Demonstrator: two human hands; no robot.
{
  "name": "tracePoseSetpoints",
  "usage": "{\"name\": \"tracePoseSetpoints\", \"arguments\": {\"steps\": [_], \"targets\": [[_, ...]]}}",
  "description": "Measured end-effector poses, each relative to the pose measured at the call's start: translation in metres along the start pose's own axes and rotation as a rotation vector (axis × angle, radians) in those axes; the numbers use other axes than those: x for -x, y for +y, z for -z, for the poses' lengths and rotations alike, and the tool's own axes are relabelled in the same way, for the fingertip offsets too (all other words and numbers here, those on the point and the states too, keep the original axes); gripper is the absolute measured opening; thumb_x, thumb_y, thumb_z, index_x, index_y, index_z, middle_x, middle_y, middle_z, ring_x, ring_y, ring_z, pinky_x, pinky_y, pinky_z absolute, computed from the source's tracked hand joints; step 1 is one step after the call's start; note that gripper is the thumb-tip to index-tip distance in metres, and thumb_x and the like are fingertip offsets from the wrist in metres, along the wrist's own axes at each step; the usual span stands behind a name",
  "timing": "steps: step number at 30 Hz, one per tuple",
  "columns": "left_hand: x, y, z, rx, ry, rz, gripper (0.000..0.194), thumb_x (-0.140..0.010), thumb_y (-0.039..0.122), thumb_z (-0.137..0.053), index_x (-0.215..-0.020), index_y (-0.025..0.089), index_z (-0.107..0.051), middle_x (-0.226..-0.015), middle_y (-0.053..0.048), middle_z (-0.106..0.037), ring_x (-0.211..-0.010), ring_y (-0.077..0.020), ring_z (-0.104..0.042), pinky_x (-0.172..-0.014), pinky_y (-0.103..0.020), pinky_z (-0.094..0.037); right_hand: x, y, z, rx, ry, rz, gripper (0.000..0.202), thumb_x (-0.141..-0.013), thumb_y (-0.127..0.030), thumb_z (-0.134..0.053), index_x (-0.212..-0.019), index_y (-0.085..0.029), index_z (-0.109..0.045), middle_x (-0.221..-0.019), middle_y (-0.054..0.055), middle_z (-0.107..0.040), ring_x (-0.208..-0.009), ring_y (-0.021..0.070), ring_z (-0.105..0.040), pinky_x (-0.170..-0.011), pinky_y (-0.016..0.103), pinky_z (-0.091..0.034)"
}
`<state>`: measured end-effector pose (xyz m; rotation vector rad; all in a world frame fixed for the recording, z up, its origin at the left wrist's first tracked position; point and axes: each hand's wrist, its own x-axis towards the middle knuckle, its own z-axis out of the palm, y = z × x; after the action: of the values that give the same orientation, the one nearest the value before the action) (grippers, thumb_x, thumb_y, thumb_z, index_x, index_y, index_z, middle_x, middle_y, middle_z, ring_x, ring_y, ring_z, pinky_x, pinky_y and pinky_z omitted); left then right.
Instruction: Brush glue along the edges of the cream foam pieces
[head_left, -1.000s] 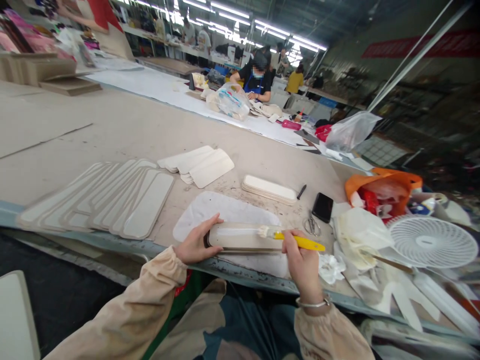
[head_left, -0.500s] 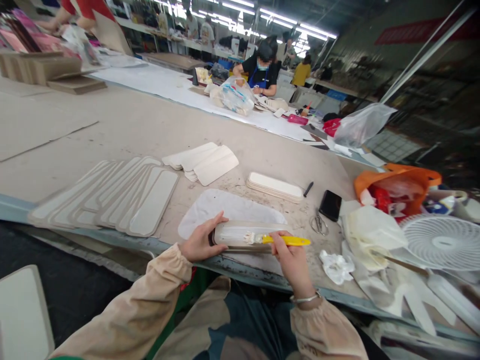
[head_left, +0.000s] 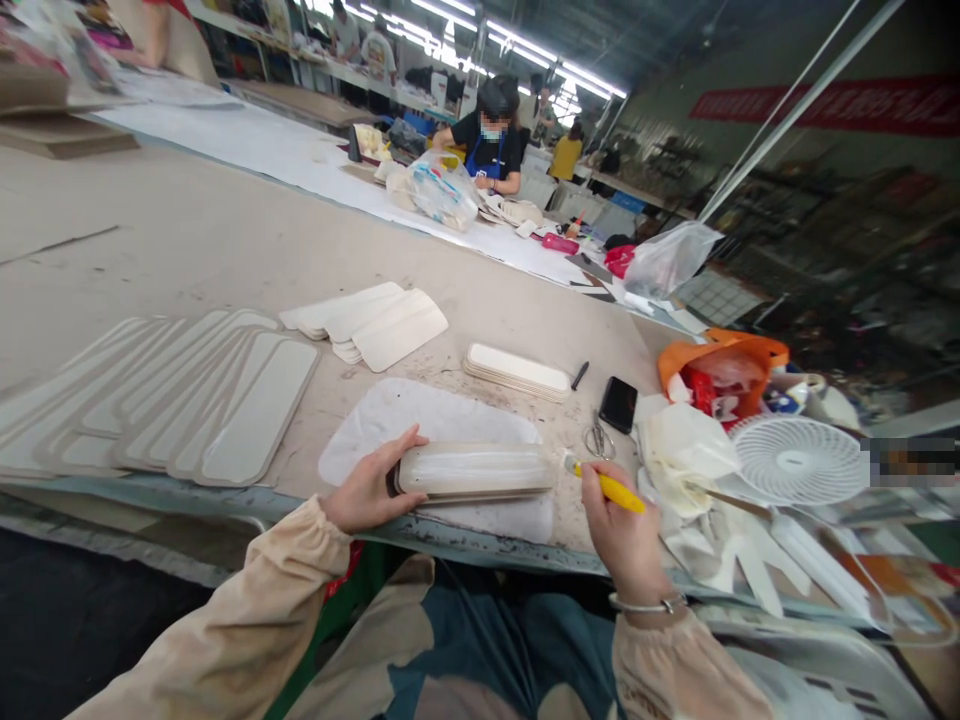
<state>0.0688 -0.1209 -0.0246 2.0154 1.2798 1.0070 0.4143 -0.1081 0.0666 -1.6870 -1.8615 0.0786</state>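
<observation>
My left hand (head_left: 379, 482) grips the left end of a stack of long, round-cornered panels (head_left: 480, 468), thumb along the near side and fingers at the far side. White wet-looking streaks run along the top panel. The stack rests on a white sheet (head_left: 360, 415) near the table's front edge. In my right hand (head_left: 619, 520) is a brush (head_left: 611, 487) with a yellow handle. Its pale bristles point left, just past the stack's right end. Whether the bristles touch the table I cannot tell.
Left lie fanned, grey-bordered panels (head_left: 259, 410); behind are pale curved pieces (head_left: 401, 325) and a small panel stack (head_left: 516, 372). Scissors (head_left: 598, 440), a phone (head_left: 619, 404), an orange bag (head_left: 675, 360) and a white fan (head_left: 796, 460) crowd the right. A co-worker (head_left: 491, 140) sits across the table.
My right hand has drawn the brush rightward, from the middle of the top panel to beyond its right end. My left hand still holds the stack. The camera view has turned right.
</observation>
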Motion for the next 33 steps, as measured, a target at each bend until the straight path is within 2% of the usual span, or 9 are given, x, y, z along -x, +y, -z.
{"name": "tracePoseSetpoints", "arguments": {"steps": [2,7,13,15,17,21,23,27,33], "targets": [[0.0,0.0,0.0,-0.005,-0.005,-0.002,0.088,-0.078,0.038,-0.071,-0.151,0.017,-0.025,-0.138,-0.015,-0.056,-0.129,-0.0297,-0.053,-0.112,-0.044,-0.04,0.005,-0.009,-0.008,0.117,0.008,0.162,0.032,-0.097,-0.042,-0.045,-0.094,-0.018,-0.066,-0.082,0.009,-0.071,-0.07,0.0211,-0.065,-0.065,0.03,-0.044],[0.0,0.0,0.0,-0.024,-0.009,0.0,0.089,-0.079,0.04,-0.071,-0.151,0.018,-0.023,-0.139,-0.015,-0.056,-0.129,-0.0298,-0.052,-0.111,-0.045,-0.041,0.021,-0.052,-0.034,0.349,-0.218,0.445,0.025,-0.097,-0.022,-0.046,-0.078,-0.019,-0.061,-0.065,0.006,-0.06,-0.065,0.02,-0.058,-0.06,0.03,-0.038],[0.001,-0.001,-0.001,0.017,-0.002,0.017,0.094,-0.079,0.04,-0.072,-0.153,0.02,-0.018,-0.138,-0.015,-0.056,-0.126,-0.0291,-0.055,-0.108,-0.045,-0.044,0.038,-0.116,-0.055,0.117,-0.316,0.566,0.018,-0.095,-0.022,-0.047,-0.082,-0.019,-0.06,-0.072,0.006,-0.062,-0.071,0.0211,-0.057,-0.061,0.03,-0.04],[0.002,0.0,-0.001,0.051,-0.003,0.04,0.095,-0.078,0.041,-0.072,-0.153,0.02,-0.017,-0.138,-0.015,-0.056,-0.125,-0.0289,-0.055,-0.108,-0.046,-0.043,0.036,-0.128,-0.056,-0.131,-0.359,0.481,0.02,-0.097,-0.025,-0.045,-0.089,-0.019,-0.062,-0.078,0.006,-0.066,-0.075,0.02,-0.06,-0.067,0.03,-0.044],[0.002,0.001,-0.003,0.091,-0.006,0.052,0.098,-0.077,0.04,-0.073,-0.154,0.02,-0.015,-0.138,-0.015,-0.054,-0.125,-0.0285,-0.055,-0.108,-0.046,-0.042,0.03,-0.131,-0.057,-0.44,-0.373,0.262,0.022,-0.098,-0.03,-0.043,-0.095,-0.02,-0.062,-0.077,0.004,-0.066,-0.074,0.0178,-0.062,-0.069,0.028,-0.045],[0.002,0.001,-0.005,0.149,0.003,0.054,0.107,-0.072,0.038,-0.077,-0.154,0.019,-0.011,-0.138,-0.015,-0.053,-0.124,-0.0286,-0.055,-0.109,-0.046,-0.041,0.015,-0.12,-0.069,-0.886,-0.327,-0.292,0.028,-0.093,-0.047,-0.05,-0.09,-0.02,-0.059,-0.058,-0.004,-0.055,-0.05,0.0132,-0.049,-0.05,0.025,-0.039],[0.002,0.001,-0.005,0.165,0.004,0.06,0.109,-0.071,0.037,-0.078,-0.154,0.019,-0.009,-0.137,-0.015,-0.053,-0.123,-0.0284,-0.055,-0.109,-0.047,-0.041,0.012,-0.115,-0.079,-1.02,-0.337,-0.432,0.033,-0.088,-0.052,-0.055,-0.09,-0.02,-0.058,-0.055,-0.005,-0.053,-0.045,0.0112,-0.041,-0.044,0.024,-0.032],[0.003,0.001,-0.005,0.194,0.004,0.06,0.11,-0.07,0.036,-0.079,-0.154,0.019,-0.009,-0.137,-0.016,-0.053,-0.122,-0.0282,-0.056,-0.107,-0.047,-0.042,0.014,-0.109,-0.09,-1.057,-0.41,-0.454,0.036,-0.085,-0.054,-0.059,-0.087,-0.019,-0.059,-0.054,-0.005,-0.054,-0.044,0.01,-0.04,-0.043,0.023,-0.03],[0.002,0.0,-0.005,0.189,0.0,0.067,0.109,-0.071,0.036,-0.078,-0.154,0.019,-0.011,-0.136,-0.015,-0.053,-0.125,-0.0283,-0.053,-0.11,-0.048,-0.038,0.008,-0.101,-0.077,-0.911,-0.335,-0.444,0.035,-0.083,-0.054,-0.06,-0.081,-0.019,-0.06,-0.051,-0.005,-0.053,-0.045,0.0118,-0.043,-0.045,0.024,-0.032]]}}
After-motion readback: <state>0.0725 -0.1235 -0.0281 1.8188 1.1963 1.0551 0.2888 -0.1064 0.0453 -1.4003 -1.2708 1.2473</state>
